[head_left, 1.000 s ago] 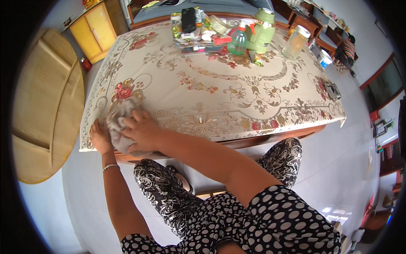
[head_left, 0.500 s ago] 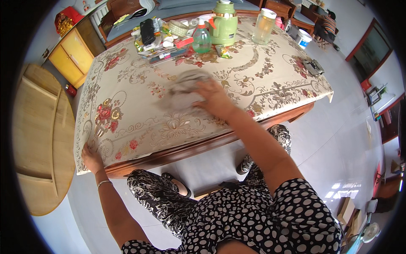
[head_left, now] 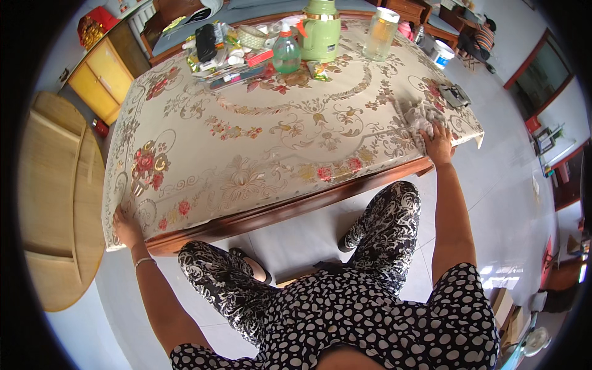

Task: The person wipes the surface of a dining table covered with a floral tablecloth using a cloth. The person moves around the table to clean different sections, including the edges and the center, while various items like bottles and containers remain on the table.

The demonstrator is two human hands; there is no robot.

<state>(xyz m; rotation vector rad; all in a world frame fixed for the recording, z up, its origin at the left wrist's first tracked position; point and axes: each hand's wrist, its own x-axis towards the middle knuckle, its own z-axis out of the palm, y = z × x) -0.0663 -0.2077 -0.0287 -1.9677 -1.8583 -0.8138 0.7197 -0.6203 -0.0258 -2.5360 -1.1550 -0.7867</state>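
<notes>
The right hand [head_left: 438, 145] holds a bunched rag [head_left: 421, 117] near the right end of the tablecloth [head_left: 259, 139]; the left hand [head_left: 127, 228] lies at its near left corner, grip unclear. I'd flatten the rag, pinning that corner.

- Cream rectangular tablecloth [head_left: 179, 132]: patterned with red roses and brown-and-gold leafy scrolls.
- Crumpled fabric rag [head_left: 424, 115]: greyish beige.
- Long wooden table rail [head_left: 290, 211]: glossy reddish brown.
- Tall cylindrical thermos [head_left: 322, 38]: light green.
- Translucent plastic spray bottle [head_left: 286, 57]: green, with a red trigger.
- Boxy wooden cabinet [head_left: 102, 81]: yellow doors.
- Large round wooden panel [head_left: 61, 209]: pale tan.
- Short-sleeved fabric top [head_left: 364, 314]: black with white spots.
- Loose fabric trousers [head_left: 393, 231]: black with white scrollwork.
</notes>
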